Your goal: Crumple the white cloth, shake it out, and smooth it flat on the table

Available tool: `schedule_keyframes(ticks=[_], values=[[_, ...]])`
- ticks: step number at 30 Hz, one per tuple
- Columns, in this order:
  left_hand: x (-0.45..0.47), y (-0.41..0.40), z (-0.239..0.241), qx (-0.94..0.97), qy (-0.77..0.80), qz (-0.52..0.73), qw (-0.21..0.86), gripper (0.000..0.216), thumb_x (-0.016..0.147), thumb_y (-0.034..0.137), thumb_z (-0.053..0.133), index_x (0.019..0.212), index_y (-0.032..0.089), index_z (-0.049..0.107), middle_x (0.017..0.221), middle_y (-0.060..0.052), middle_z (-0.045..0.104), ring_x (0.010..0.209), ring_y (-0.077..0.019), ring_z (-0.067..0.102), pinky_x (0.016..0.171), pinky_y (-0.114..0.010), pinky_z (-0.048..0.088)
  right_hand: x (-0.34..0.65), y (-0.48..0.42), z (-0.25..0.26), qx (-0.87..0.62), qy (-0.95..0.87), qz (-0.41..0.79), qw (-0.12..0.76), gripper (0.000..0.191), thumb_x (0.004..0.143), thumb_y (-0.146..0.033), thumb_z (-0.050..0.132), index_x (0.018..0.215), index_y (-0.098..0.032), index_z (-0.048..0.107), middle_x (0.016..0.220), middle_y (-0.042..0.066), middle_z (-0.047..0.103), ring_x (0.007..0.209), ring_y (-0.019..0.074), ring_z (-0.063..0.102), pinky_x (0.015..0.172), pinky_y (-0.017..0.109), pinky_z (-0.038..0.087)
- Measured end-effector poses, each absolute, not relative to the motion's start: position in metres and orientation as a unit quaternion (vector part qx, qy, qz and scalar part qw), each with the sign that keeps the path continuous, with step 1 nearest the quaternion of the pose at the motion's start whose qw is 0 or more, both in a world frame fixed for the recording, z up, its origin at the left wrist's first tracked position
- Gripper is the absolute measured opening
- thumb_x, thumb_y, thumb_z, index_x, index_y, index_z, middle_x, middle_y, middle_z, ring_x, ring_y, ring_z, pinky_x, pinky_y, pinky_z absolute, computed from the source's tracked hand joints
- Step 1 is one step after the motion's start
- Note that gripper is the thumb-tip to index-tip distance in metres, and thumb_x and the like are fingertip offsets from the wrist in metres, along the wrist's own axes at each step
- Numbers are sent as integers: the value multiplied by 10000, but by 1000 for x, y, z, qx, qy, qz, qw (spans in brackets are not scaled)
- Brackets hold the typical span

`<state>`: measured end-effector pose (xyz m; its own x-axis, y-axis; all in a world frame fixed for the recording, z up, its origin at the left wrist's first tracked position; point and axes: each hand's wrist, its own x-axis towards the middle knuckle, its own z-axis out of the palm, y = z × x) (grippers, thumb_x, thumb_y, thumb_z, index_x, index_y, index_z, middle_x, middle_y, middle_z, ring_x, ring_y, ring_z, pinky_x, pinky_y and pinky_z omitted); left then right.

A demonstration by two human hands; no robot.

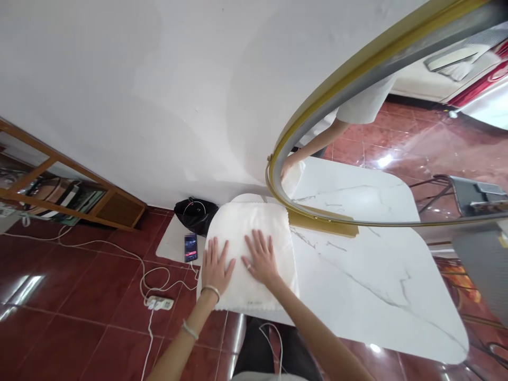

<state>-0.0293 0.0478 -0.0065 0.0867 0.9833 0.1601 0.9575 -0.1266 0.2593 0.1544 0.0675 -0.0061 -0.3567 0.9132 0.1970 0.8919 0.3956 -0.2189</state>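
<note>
A white cloth [254, 222] lies spread flat on the left end of a white marble table [369, 286]. My left hand [216, 264] rests palm down on the cloth's left part, fingers spread. My right hand [260, 256] lies flat beside it near the cloth's middle, fingers stretched out, a ring on one finger. Neither hand holds anything. A bracelet sits on my left wrist.
A round gold-framed mirror [317, 217] stands on the table against the white wall, reflecting the table and my arm. A phone [191, 247] lies on a small white surface at left, beside a black bag [196, 213]. A power strip [159, 302] and cables lie on the red tiled floor. A wooden shelf [71, 196] stands far left.
</note>
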Motion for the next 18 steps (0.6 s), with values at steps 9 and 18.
schedule_keyframes(ticks=[9,18], values=[[25,-39,-13,752,639,140,83,600,899,380,453,1479,267,345,1595,-65,202,1477,-283,143,1196,-510,168,215,-71,-3,-583,-800,104,98,790,863,-656,465,1526,-369,145,1578,81,227,1443,400,185,1106,706,-20],[79,19,5,720,674,129,98,566,869,398,497,1412,239,465,1569,-152,264,1444,-326,244,1115,-551,271,262,-21,5,-603,-776,157,93,648,899,-616,465,1481,-412,266,1585,30,200,1454,349,185,1111,707,85]])
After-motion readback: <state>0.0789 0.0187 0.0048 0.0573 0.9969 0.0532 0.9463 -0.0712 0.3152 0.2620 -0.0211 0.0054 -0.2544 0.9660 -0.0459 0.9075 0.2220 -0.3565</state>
